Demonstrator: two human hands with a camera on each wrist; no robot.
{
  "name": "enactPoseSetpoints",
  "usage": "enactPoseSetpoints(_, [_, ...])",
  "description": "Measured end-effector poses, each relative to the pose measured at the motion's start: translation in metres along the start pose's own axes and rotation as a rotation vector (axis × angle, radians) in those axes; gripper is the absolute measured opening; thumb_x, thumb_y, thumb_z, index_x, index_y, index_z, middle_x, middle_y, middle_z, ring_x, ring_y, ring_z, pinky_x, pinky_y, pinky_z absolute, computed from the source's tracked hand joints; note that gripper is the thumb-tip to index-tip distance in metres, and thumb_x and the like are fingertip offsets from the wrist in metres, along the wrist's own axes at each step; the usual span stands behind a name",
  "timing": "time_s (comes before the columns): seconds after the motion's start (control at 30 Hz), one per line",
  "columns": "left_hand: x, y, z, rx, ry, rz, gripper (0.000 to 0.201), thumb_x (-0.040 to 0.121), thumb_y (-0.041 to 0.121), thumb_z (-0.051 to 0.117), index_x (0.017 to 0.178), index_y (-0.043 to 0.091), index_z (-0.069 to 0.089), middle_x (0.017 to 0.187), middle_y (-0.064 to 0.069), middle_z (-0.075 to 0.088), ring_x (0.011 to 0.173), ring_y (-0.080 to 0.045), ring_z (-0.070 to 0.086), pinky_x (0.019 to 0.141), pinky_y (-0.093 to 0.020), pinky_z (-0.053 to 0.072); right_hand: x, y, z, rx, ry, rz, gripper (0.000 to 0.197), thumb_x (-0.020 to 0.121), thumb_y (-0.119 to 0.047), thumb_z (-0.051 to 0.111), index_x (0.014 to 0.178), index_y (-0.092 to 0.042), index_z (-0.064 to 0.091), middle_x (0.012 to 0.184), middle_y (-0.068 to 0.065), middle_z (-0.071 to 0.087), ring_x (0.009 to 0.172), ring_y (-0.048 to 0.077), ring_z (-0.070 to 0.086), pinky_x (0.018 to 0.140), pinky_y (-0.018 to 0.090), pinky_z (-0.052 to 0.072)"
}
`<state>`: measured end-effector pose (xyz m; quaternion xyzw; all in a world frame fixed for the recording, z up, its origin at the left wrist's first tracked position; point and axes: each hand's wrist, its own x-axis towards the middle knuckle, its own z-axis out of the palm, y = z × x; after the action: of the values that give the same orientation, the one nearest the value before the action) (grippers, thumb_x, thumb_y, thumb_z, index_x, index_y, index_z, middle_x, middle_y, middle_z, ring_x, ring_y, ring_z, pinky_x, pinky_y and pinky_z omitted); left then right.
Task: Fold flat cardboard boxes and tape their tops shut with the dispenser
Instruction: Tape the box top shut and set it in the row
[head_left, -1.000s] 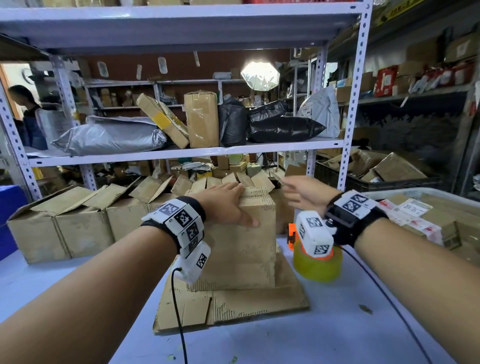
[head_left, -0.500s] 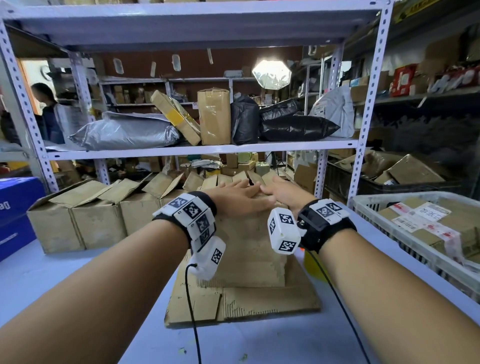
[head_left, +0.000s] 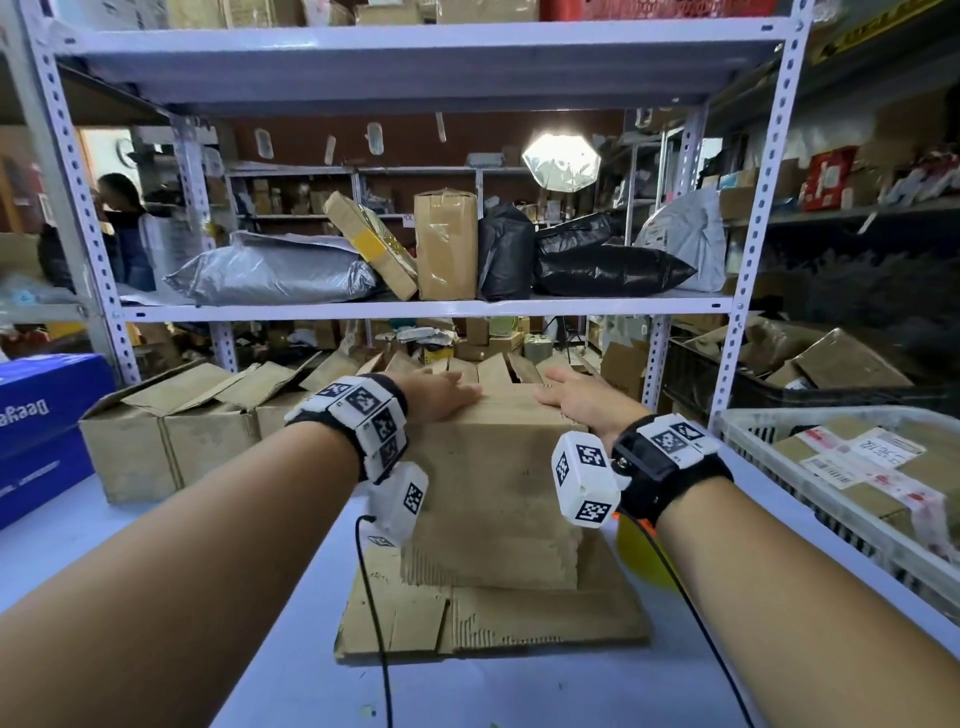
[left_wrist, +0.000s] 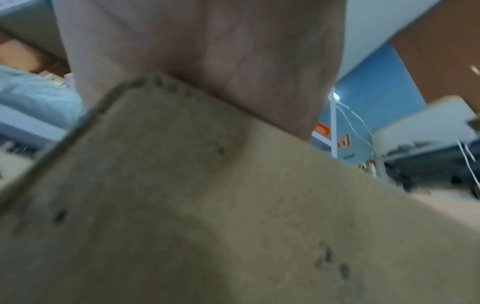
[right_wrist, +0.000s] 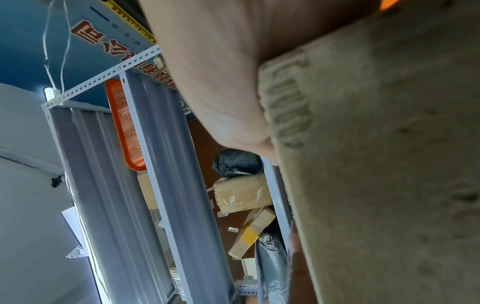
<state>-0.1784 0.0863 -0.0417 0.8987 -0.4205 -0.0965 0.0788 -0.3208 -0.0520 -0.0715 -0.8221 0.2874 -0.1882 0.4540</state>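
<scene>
A folded brown cardboard box (head_left: 493, 493) stands on a flat sheet of cardboard (head_left: 498, 618) on the pale table. My left hand (head_left: 441, 397) lies flat on the left part of its top. My right hand (head_left: 571, 400) lies flat on the right part, a gap between the two. Fingers of both are straight and press the top flaps down. In the left wrist view the palm (left_wrist: 207, 51) rests on the box edge (left_wrist: 233, 205). In the right wrist view the palm (right_wrist: 221, 72) sits on the box corner (right_wrist: 389, 164). The yellow and orange tape dispenser (head_left: 641, 556) stands right of the box, mostly hidden by my right wrist.
A row of open-topped boxes (head_left: 171, 436) stands at the left, with a blue carton (head_left: 41, 415) beyond it. A white basket (head_left: 753, 421) with labelled parcels sits at the right. Shelf posts (head_left: 737, 291) rise behind the box. A person (head_left: 122, 228) stands at the far left.
My right hand came from beside the box onto its top and met the left hand in the middle. Both hands have since slid apart toward the box's sides.
</scene>
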Motion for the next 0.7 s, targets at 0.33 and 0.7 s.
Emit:
enactPoseSetpoints(0.33, [-0.001, -0.019, 0.016, -0.336, 0.221, 0.028, 0.078, 0.086, 0.072, 0.057, 0.144, 0.02, 0.051, 0.141, -0.001, 0.057, 0.111, -0.018, 0.054, 0.085, -0.027, 0.033, 0.001, -0.024, 0.005, -0.413, -0.014, 0.066, 0.111, 0.073, -0.084, 0.055, 0.157, -0.02, 0.021, 0.158, 0.005, 0.035, 0.136, 0.027, 0.044, 0.075, 0.024, 0.042])
enactPoseSetpoints(0.7, [-0.006, -0.036, 0.023, -0.991, 0.221, 0.004, 0.055, 0.098, 0.012, 0.062, 0.15, 0.013, 0.043, 0.141, -0.012, 0.055, 0.109, -0.021, 0.064, 0.091, -0.031, 0.055, 0.011, 0.028, 0.006, 0.359, 0.052, 0.067, 0.019, 0.096, -0.017, 0.062, 0.087, -0.012, 0.078, 0.072, 0.004, 0.074, 0.055, 0.012, 0.07, 0.044, 0.018, 0.049])
